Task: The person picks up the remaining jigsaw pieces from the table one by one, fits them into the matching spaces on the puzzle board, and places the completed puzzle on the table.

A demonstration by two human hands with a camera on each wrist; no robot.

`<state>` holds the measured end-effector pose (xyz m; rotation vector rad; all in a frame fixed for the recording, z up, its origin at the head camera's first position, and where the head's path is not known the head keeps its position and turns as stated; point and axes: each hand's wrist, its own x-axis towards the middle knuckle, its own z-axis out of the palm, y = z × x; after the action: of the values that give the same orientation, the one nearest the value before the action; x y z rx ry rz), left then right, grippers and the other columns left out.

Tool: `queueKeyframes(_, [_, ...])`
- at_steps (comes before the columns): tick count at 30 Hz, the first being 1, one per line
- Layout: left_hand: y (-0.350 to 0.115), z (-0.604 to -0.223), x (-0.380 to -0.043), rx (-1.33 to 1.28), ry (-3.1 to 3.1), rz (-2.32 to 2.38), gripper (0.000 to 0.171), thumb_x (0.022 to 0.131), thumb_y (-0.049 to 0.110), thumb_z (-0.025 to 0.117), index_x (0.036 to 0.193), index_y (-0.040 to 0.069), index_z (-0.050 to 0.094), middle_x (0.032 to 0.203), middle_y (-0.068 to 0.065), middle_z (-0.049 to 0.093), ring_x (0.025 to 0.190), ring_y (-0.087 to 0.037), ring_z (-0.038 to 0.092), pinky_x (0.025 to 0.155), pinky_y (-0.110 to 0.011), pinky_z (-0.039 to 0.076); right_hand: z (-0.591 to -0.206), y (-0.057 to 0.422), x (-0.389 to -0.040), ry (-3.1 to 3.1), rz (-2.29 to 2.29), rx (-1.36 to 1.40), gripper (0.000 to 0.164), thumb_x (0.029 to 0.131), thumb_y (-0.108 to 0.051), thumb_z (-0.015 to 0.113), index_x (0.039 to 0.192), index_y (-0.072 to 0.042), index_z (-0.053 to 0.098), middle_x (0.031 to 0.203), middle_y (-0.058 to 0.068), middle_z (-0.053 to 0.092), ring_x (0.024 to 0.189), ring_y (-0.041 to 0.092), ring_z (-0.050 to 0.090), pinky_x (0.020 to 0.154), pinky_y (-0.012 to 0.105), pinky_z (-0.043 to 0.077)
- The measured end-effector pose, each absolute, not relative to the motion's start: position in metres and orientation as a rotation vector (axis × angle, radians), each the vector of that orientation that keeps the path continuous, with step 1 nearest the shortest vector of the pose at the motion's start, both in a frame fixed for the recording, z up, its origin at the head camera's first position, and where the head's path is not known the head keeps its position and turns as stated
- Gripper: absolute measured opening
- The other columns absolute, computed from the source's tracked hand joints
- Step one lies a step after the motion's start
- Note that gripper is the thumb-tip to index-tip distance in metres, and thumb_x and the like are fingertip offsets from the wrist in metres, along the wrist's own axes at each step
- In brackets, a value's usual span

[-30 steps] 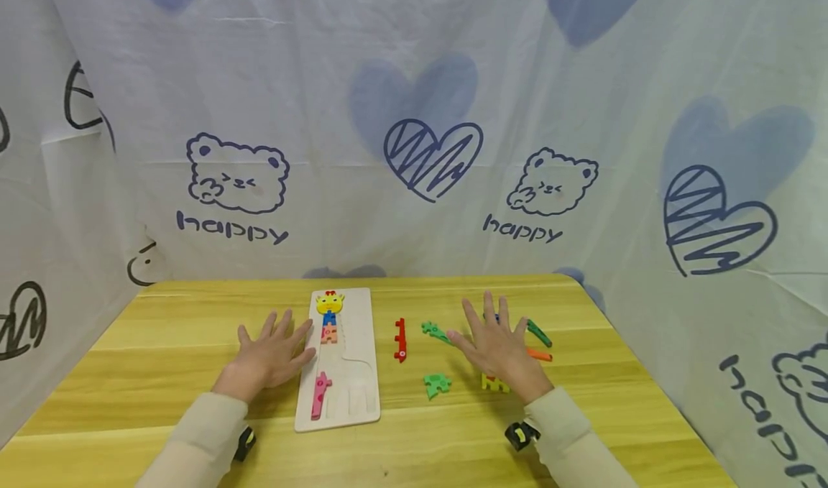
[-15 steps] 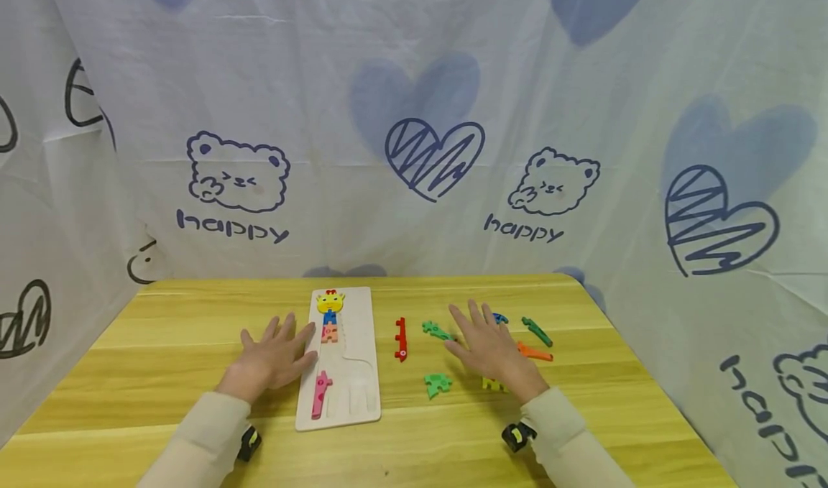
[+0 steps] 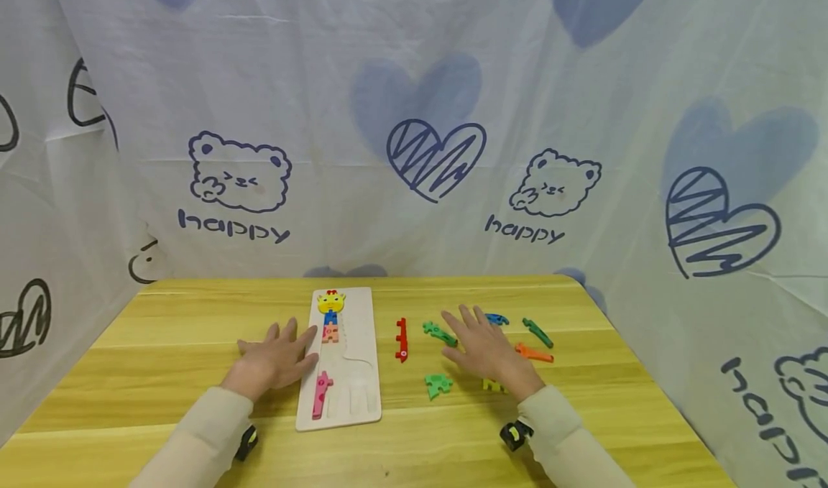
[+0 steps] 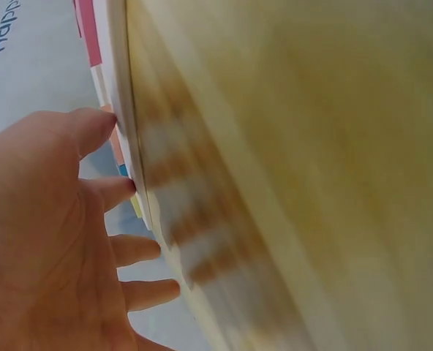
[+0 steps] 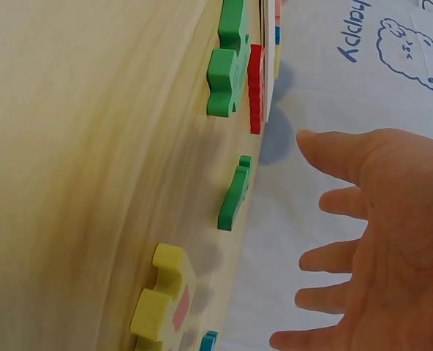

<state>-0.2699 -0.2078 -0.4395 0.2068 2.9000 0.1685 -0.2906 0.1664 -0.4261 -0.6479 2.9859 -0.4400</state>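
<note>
A white giraffe puzzle board lies left of centre in the head view. Set in it are a yellow giraffe head, a blue and a salmon neck piece, and a pink leg piece. My left hand has its fingers spread, thumb and index fingertips at the board's left edge. With fingers extended and nothing held, my right hand hovers over the loose pieces. It partly covers a yellow piece; a dark green piece lies by its fingers.
Around the right hand lie a red piece, a light green piece, a blue piece, an orange piece and another dark green piece. A printed white curtain hangs behind the wooden table.
My right hand has moved left and drawn its fingers closer together, uncovering the blue piece and more of the orange one. The left hand stays almost where it was beside the board.
</note>
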Motion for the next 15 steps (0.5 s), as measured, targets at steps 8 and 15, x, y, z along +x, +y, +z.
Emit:
queueKeyframes(8, [-0.206,-0.441,-0.271,0.189,2.874,0.207,0.065,0.108,0.050,0.042,0.163,0.018,0.031,0.167,-0.030,0.023,0.149,-0.062,0.026,0.093,-0.094,0.030,-0.426,0.159,-0.294,2.966,-0.403,-0.701,0.067,0.104,-0.035,0.062,0.162,-0.017,0.034,0.170,0.024,0.024,0.156,0.052,0.019,0.120,0.075,0.026])
queueKeyframes(15, [-0.206,-0.440,-0.269,0.189,2.878,0.202,0.064,0.108,0.049,0.042,0.163,0.018,0.032,0.167,-0.030,0.025,0.148,-0.062,0.026,0.093,-0.092,0.033,-0.429,0.151,-0.297,2.969,-0.384,-0.745,0.067,0.102,-0.036,0.064,0.160,-0.016,0.038,0.168,0.024,0.029,0.155,0.051,0.024,0.118,0.073,0.031])
